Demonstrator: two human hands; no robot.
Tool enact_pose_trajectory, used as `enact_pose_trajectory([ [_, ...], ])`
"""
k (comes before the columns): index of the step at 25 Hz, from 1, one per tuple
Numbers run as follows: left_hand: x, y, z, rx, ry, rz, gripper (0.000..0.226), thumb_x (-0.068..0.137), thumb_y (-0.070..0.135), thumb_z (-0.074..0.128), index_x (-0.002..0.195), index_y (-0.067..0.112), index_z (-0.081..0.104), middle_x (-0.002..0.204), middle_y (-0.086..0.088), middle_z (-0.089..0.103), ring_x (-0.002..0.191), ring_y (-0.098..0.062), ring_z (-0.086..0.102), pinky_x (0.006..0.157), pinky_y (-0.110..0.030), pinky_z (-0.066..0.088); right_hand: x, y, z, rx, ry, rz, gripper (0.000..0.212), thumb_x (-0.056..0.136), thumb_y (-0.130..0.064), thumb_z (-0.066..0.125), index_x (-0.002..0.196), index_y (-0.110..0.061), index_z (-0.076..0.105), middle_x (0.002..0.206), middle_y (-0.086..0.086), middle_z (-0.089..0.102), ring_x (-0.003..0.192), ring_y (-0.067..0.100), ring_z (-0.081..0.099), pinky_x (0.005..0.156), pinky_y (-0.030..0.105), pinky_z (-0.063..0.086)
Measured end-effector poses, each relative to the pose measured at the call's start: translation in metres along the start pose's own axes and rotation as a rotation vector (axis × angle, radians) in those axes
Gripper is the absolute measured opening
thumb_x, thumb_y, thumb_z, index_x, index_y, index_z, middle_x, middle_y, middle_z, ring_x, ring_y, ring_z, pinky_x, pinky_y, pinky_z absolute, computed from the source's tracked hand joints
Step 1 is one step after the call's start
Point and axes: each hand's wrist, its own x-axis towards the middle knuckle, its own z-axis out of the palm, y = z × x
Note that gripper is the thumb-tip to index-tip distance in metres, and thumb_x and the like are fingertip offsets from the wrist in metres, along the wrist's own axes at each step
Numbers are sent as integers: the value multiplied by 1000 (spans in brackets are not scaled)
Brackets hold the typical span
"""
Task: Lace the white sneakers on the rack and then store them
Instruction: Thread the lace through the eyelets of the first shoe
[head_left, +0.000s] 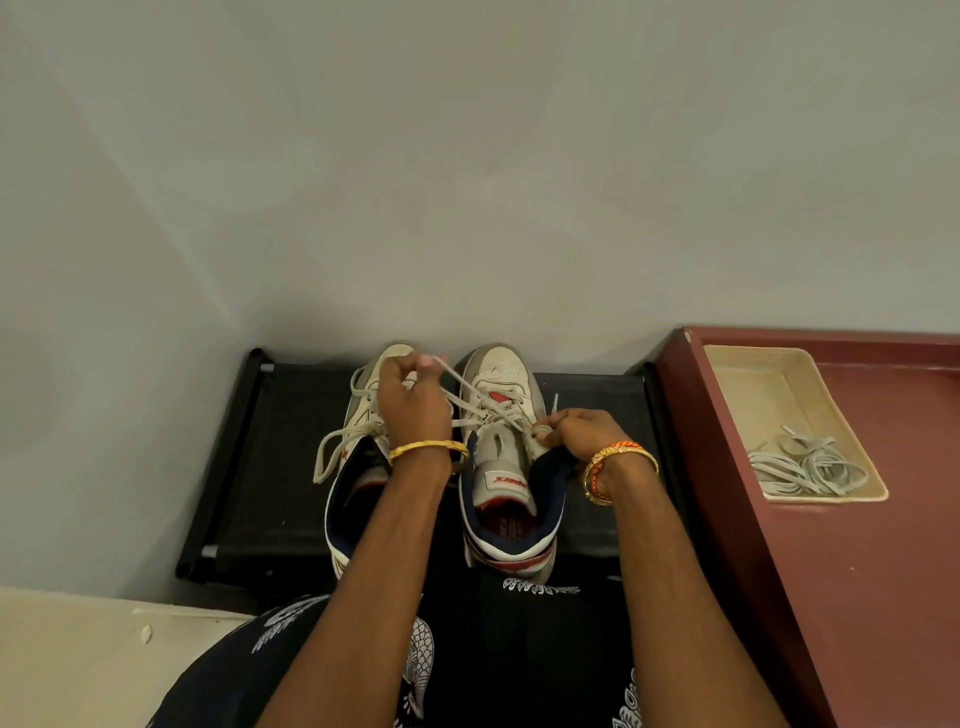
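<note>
Two white sneakers with navy collars stand side by side on the black rack (270, 457), toes toward the wall. My left hand (413, 402) covers the left sneaker (358, 467) and pinches a strand of white lace (467, 402) that runs taut across to the right sneaker (511, 467). My right hand (576, 434) grips that shoe's upper eyelet edge and the lace there. Loose lace ends loop off the left sneaker's left side.
A maroon cabinet top (883, 571) stands at the right, carrying a beige tray (748, 384) with several coiled white laces (810, 467). A grey wall rises right behind the rack. My dark patterned clothing fills the bottom; pale floor lies at the lower left.
</note>
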Motion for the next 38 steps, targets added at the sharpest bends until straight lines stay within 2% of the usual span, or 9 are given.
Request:
enact_pose_trajectory([
  [3, 9, 11, -6, -410, 22, -241, 12, 96, 6, 46, 87, 14, 48, 81, -4, 59, 62, -16, 61, 63, -31, 55, 1, 1, 1, 1, 2, 5, 24, 85, 8, 55, 104, 0, 68, 80, 3, 60, 76, 14, 51, 72, 31, 48],
  [7, 2, -3, -4, 650, -298, 204, 16, 86, 15, 61, 93, 20, 49, 67, 2, 47, 57, -13, 45, 56, -25, 38, 3, 2, 2, -33, 12, -14, 22, 85, 8, 55, 99, -1, 69, 79, 2, 59, 75, 13, 50, 68, 30, 44],
  [10, -12, -20, 3, 1304, -545, 387, 13, 83, 29, 65, 94, 22, 68, 100, -4, 51, 85, -20, 55, 72, -29, 46, 5, 3, 3, -43, 28, -32, 20, 85, 9, 54, 88, -5, 69, 77, 1, 59, 73, 12, 50, 72, 33, 43],
  [14, -15, -34, 12, 1536, -469, 492, 27, 90, 23, 57, 115, 19, 63, 129, -12, 41, 117, -30, 45, 93, -39, 44, 7, 5, 4, -50, 44, -62, 20, 85, 9, 54, 96, 0, 69, 76, 0, 59, 73, 11, 50, 79, 33, 45],
  [22, -15, -35, 17, 1590, -459, 581, 26, 90, 24, 58, 115, 24, 63, 137, -6, 32, 125, -28, 31, 101, -41, 30, 10, 9, 5, -81, 60, -104, 21, 85, 8, 55, 96, -1, 70, 80, 2, 60, 81, 16, 53, 79, 33, 46],
  [28, -21, -20, 8, 1167, -246, 596, 4, 81, 23, 68, 83, 26, 70, 139, 2, 31, 128, -19, 28, 95, -37, 14, 12, 11, 4, -31, 108, -79, 21, 84, 7, 56, 81, -7, 70, 79, 2, 63, 87, 20, 57, 88, 39, 52],
  [33, 11, 18, -19, 416, 158, 425, 6, 86, 7, 63, 86, 12, 59, 120, -5, 51, 110, -15, 53, 100, -33, 40, 12, 12, -1, -17, 87, -64, 22, 86, 7, 54, 80, -8, 69, 81, 2, 63, 81, 15, 55, 83, 35, 50],
  [36, 33, 28, -38, -184, 300, 148, 17, 94, 3, 47, 83, 15, 44, 89, -7, 61, 76, -16, 63, 68, -29, 55, 12, 12, 1, -46, 71, -69, 20, 87, 5, 54, 85, -7, 70, 82, 1, 63, 78, 13, 54, 80, 34, 48],
  [38, 32, 27, -38, -108, 261, 90, 12, 94, 6, 45, 87, 16, 43, 82, -5, 55, 66, -17, 55, 58, -26, 49, 12, 11, 3, -65, 73, -77, 20, 87, 4, 54, 83, -8, 69, 84, 3, 63, 78, 13, 54, 78, 33, 48],
])
